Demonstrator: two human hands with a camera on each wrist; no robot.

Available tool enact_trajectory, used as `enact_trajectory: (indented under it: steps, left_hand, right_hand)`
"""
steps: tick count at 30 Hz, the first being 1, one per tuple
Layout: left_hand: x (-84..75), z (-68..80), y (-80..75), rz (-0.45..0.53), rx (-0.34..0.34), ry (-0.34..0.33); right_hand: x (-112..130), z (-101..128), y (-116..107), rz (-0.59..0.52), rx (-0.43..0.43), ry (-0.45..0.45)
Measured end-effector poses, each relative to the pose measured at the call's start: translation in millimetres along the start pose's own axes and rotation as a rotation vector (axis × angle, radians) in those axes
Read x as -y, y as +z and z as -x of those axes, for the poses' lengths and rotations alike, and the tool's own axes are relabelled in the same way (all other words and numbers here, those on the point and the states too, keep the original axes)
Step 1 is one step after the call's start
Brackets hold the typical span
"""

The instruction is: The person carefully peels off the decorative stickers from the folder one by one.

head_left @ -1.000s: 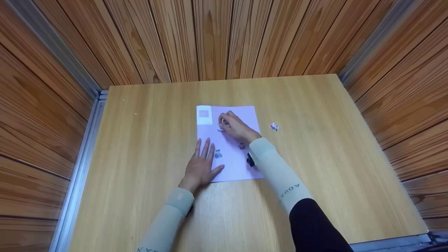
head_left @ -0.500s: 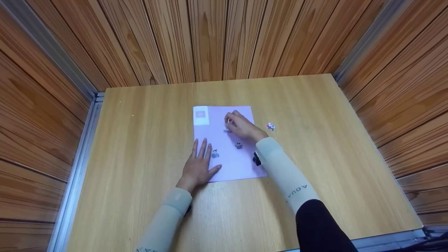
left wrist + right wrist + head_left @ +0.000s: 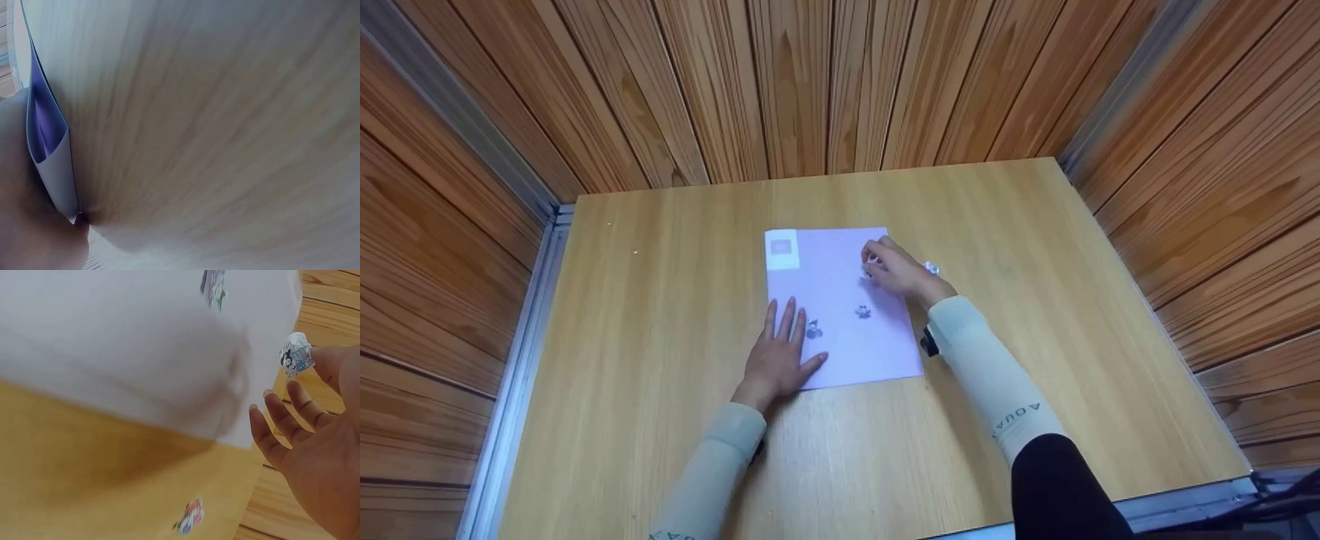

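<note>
A lavender booklet [image 3: 832, 352] lies flat in the middle of the wooden table [image 3: 660, 300]. My left hand [image 3: 781, 345] presses flat on its lower left corner, fingers straight; the left wrist view shows that corner [image 3: 53, 152] beside my palm. Over the booklet's right edge, my right hand [image 3: 898, 272] pinches a small cartoon sticker [image 3: 296, 353] at its fingertips. Two stickers [image 3: 813, 329] [image 3: 862, 311] sit on the cover. A loose sticker [image 3: 932, 268] lies on the table just right of my right hand.
A white label [image 3: 781, 248] marks the booklet's top left corner. Wood-panelled walls [image 3: 810, 90] close the table in at the back and both sides. Bare tabletop stretches left and right of the booklet.
My right hand has carried its sticker rightward from the booklet's middle to its right edge. My left hand has stayed flat on the corner.
</note>
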State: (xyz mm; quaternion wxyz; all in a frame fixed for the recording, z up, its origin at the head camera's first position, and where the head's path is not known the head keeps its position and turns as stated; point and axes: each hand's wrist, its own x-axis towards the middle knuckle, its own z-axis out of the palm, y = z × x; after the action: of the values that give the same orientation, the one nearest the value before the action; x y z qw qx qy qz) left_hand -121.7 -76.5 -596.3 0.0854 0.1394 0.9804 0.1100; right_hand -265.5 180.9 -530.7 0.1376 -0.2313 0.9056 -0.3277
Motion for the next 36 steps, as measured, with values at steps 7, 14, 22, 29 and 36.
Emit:
enact_trajectory:
  steps: [7, 14, 22, 29, 36]
  left_hand:
    - [0.7, 1.0, -1.5, 0.035, -0.009, 0.001]
    - [-1.1, 5.5, -9.7, 0.061, -0.026, -0.003]
    - [-1.7, 6.6, -6.3, 0.099, -0.034, 0.003]
    - [-2.0, 5.2, -6.1, 0.040, -0.025, 0.008]
    - [-2.4, 4.6, -6.1, 0.033, -0.031, 0.013]
  right_hand:
    - [-11.5, 19.0, -15.7, -0.006, -0.014, 0.093]
    - [-24.7, 34.5, -27.9, -0.020, -0.026, 0.141]
    - [-47.5, 52.9, -42.7, -0.017, -0.057, 0.177]
    - [-68.5, 63.7, -51.1, 0.007, -0.067, 0.202]
    - [-86.2, 77.4, -56.4, 0.005, -0.087, 0.244]
